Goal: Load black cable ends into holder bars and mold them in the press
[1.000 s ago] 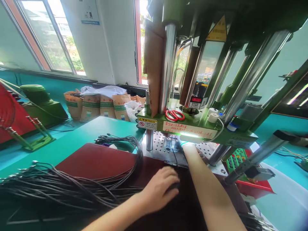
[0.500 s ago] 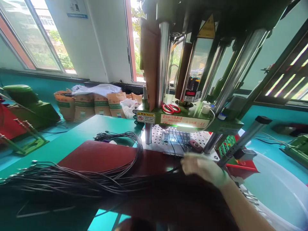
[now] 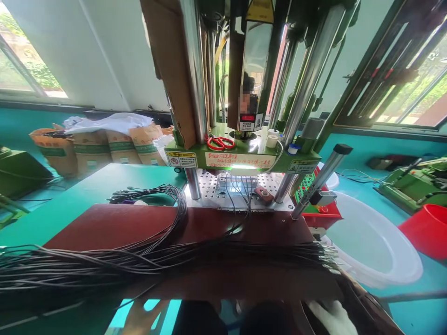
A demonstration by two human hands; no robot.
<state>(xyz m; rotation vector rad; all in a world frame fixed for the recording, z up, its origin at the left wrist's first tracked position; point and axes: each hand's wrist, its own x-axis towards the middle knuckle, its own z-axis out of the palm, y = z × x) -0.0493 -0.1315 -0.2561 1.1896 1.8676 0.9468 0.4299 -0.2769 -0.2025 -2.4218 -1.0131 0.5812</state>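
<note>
My left hand point(image 3: 143, 318) is low at the bottom edge, below the front of the brown board, blurred, with fingers apart and nothing visible in it. My right hand point(image 3: 333, 318) is at the lower right beside the board's corner, also smeared, its fingers looking spread and empty. A long bundle of thin black cables point(image 3: 139, 265) lies across the brown board point(image 3: 132, 218); silvery ends point(image 3: 328, 258) fan out at its right. Several cables run into a clear mold point(image 3: 235, 184) on the perforated metal plate point(image 3: 206, 186) of a green press point(image 3: 195, 156).
Red-handled scissors point(image 3: 220, 142) rest on the press ledge. A coiled cable bunch point(image 3: 167, 190) lies on the green table point(image 3: 115, 174) at left. To the right are a red control box point(image 3: 323, 214), a large white tub point(image 3: 401, 260) and a red bucket point(image 3: 428, 230). Paper sacks point(image 3: 91, 149) line the wall.
My right hand has left the cables in front of the press and dropped to the lower right. My left hand now shows at the bottom. The view has shifted to the right.
</note>
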